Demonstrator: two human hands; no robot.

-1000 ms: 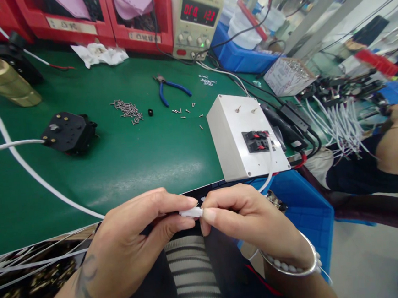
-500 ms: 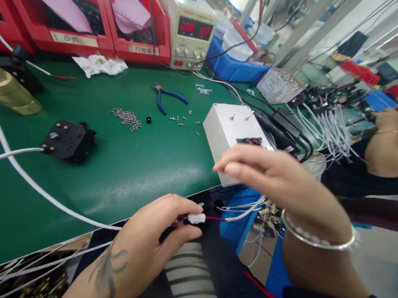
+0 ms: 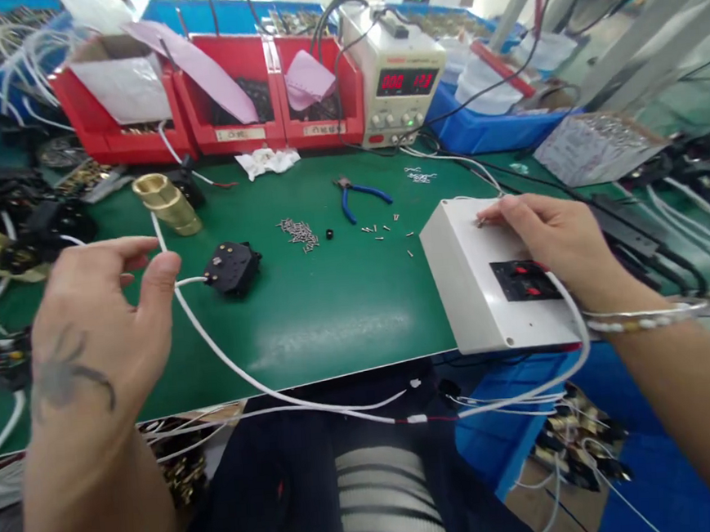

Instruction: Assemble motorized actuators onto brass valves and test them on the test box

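My left hand (image 3: 99, 331) is raised over the left of the bench, thumb and fingers apart with nothing held, close to a white cable (image 3: 214, 347). Just past it lies a black housing (image 3: 232, 267) with a cable running into it. On the right, my right hand (image 3: 555, 238) closes its fingertips on a small toggle switch (image 3: 481, 222) on top of the white box (image 3: 464, 290). Black-and-red terminals (image 3: 519, 280) are set in that box. A white connector (image 3: 416, 418) joins the cables and hangs in front of the bench edge.
Behind stand red bins (image 3: 234, 136) and a power supply (image 3: 405, 82) with a lit display. Blue-handled cutters (image 3: 365, 195), a heap of screws (image 3: 299, 233) and a brass fitting (image 3: 169, 205) rest on the green bench (image 3: 334, 317). Blue crates hold parts below right.
My left hand has let go of the white connector and moved up and left. My right hand has reached the switch on the white box. The view has turned left.
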